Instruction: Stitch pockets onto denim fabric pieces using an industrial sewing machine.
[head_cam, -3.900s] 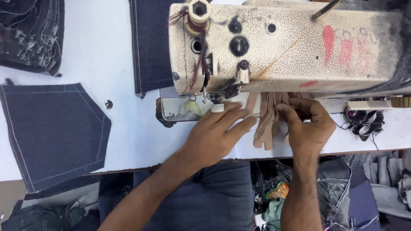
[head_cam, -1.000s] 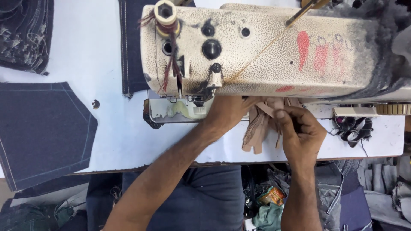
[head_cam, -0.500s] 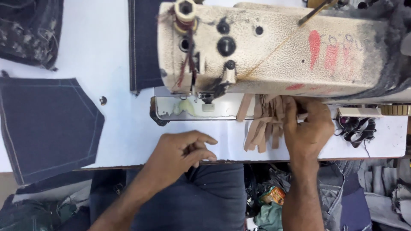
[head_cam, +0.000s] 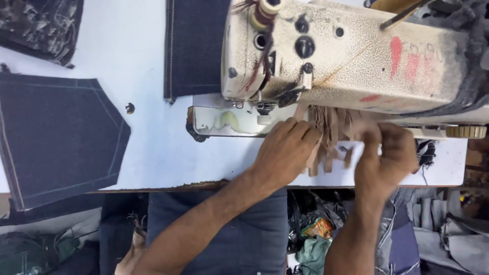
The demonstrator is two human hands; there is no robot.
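A cream, speckled sewing machine [head_cam: 351, 56] stands on a white table [head_cam: 158, 153]. Under its arm lies a bunch of tan leather patches [head_cam: 331, 130] fanned out in strips. My left hand [head_cam: 288, 150] rests with its fingers curled over the left side of the patches, just right of the metal needle plate [head_cam: 224, 119]. My right hand [head_cam: 384, 155], blurred with motion, grips the right side of the same bunch. The ends of the strips stick out between my two hands.
A dark denim pocket piece [head_cam: 56, 137] lies at the table's left. Another denim strip [head_cam: 193, 46] hangs behind the machine, and dark fabric [head_cam: 35, 25] sits top left. Scraps and cloth [head_cam: 316, 239] fill the floor below the table edge.
My left hand, which had pulled back toward the table's front edge, has returned onto the patches. My right hand shifted slightly and is now blurred.
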